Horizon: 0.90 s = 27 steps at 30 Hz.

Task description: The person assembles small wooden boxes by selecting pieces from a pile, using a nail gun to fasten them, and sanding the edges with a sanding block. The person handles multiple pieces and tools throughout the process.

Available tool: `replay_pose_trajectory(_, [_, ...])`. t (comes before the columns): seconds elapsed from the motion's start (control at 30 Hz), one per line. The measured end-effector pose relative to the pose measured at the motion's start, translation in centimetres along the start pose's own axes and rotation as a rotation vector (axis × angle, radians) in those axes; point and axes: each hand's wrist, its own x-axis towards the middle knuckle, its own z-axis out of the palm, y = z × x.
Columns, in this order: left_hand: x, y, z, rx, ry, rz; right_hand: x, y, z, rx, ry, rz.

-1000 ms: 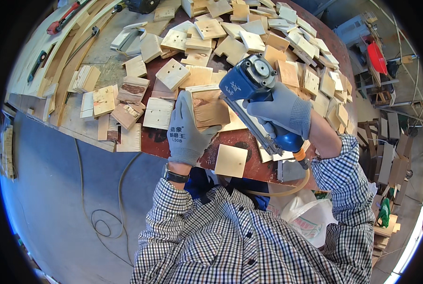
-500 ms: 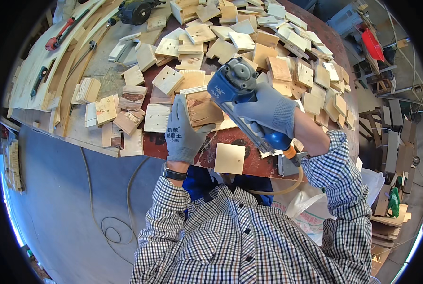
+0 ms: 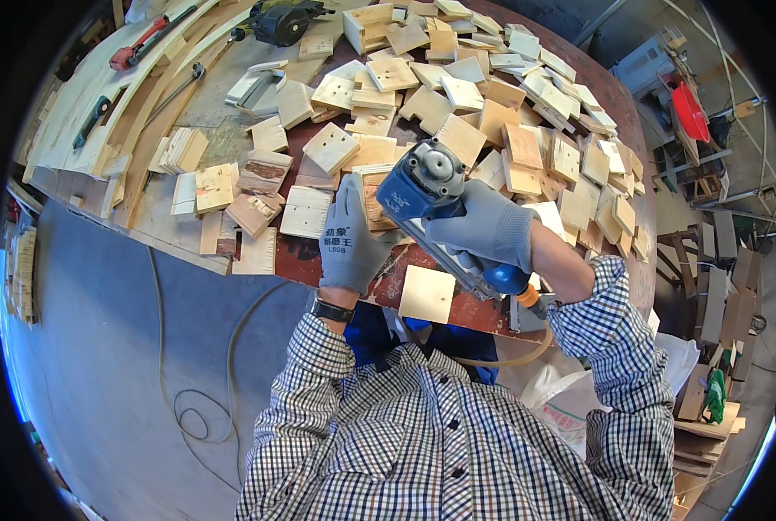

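Observation:
My right hand (image 3: pixel 490 224), in a grey glove, is wrapped round the handle of a blue pneumatic nail gun (image 3: pixel 423 181) with an air hose fitted at its rear. The gun's head sits over a wooden block (image 3: pixel 374 201), covering most of it; whether its nose touches the wood is hidden. My gloved left hand (image 3: pixel 351 246) grips that block from its left and near side, thumb along the front. A square pale board (image 3: pixel 427 293) lies flat at the table's near edge, just below the gun.
A large heap of cut wood blocks (image 3: pixel 509 130) covers the red table (image 3: pixel 388 291). Long planks, a red-handled tool (image 3: pixel 141 43) and a dark power tool (image 3: pixel 284 22) lie at the far left. A hose (image 3: pixel 232 373) loops on the floor. A white bag (image 3: pixel 570 404) stands near my right side.
The nail gun has come left and slightly down over the block, hiding more of it. My left hand still holds the block. The whole view has shifted slightly.

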Motion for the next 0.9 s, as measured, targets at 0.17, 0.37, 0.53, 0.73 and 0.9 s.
replay_pose_trajectory(0.17, [-0.2,0.3,0.3,-0.033,-0.013,0.008,0.1,-0.3,0.5,-0.100,0.031,0.039])
replay_pose_trajectory(0.37, [0.4,0.3,0.3,0.003,0.013,0.011,-4.2,2.0,1.1,0.324,0.232,-0.074])
replay_pose_trajectory(0.53, [-0.1,-0.3,0.5,0.053,0.055,0.034,-14.0,4.2,0.9,0.618,0.757,-0.048])
replay_pose_trajectory(0.73, [-0.5,-0.1,0.0,0.063,0.036,0.031,-23.0,12.6,1.2,0.701,1.157,0.028])
replay_pose_trajectory(0.9, [-0.3,0.0,-0.2,0.080,-0.052,0.018,-24.7,20.7,4.3,0.713,1.403,0.151])
